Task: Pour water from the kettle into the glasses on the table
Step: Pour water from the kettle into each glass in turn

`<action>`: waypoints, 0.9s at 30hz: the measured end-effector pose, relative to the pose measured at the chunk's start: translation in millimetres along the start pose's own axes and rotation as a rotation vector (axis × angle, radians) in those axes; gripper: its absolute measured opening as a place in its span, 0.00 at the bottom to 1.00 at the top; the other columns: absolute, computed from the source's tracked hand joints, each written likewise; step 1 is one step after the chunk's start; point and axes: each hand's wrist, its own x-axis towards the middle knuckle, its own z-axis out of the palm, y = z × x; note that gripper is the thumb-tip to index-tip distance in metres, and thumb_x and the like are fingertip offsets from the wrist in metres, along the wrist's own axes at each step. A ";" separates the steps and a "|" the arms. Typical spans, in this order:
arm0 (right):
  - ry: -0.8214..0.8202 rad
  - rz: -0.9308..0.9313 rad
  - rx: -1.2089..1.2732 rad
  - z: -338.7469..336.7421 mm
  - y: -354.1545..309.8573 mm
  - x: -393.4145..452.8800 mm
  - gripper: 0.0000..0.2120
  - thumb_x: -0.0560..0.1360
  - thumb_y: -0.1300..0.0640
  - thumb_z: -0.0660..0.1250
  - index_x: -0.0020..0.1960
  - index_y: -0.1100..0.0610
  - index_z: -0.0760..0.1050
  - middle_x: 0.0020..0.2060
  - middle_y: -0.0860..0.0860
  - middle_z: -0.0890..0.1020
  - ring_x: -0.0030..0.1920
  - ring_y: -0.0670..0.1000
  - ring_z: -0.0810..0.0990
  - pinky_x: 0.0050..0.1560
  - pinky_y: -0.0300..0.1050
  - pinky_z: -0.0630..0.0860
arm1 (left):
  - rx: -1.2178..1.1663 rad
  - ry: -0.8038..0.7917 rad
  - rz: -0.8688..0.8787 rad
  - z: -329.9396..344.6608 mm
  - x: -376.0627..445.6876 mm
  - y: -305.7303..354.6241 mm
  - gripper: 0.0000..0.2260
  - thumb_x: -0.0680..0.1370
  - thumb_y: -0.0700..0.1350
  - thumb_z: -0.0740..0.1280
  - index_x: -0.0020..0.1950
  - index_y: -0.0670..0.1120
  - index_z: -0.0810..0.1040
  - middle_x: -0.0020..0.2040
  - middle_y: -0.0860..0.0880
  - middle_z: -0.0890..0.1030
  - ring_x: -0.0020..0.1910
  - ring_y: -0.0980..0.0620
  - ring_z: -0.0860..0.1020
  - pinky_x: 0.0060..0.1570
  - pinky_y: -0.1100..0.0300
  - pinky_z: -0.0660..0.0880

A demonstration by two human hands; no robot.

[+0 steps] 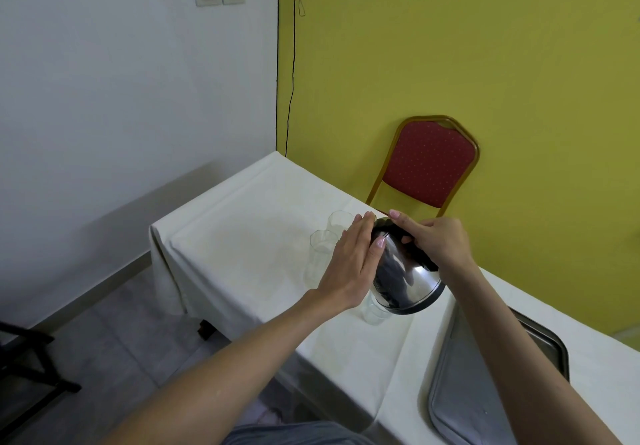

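A shiny steel kettle (403, 276) with a black lid and handle is tilted over the white-clothed table (242, 236). My right hand (438, 242) grips its black handle from the right. My left hand (349, 257) lies flat against the kettle's left side, fingers straight and together. Two clear glasses stand just left of the kettle: one farther back (340, 222), one nearer (320, 254), partly behind my left hand. A third clear glass (374, 313) stands under the kettle's lower edge, mostly hidden by it. The spout is hidden and no stream of water is visible.
A metal tray (491, 385) lies on the table at the lower right under my right forearm. A red padded chair (427, 164) stands against the yellow wall behind the table. A dark furniture frame (24, 368) is on the floor at the left.
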 end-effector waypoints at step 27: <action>0.056 0.199 0.665 -3.6 49.0 -12.1 0.17 0.68 0.45 0.78 0.28 0.54 0.78 0.20 0.45 0.74 0.20 0.42 0.68 0.35 0.43 0.64 | 0.250 -0.020 0.302 1.8 19.1 20.3 0.24 0.84 0.53 0.47 0.79 0.44 0.57 0.79 0.50 0.59 0.78 0.57 0.48 0.76 0.57 0.43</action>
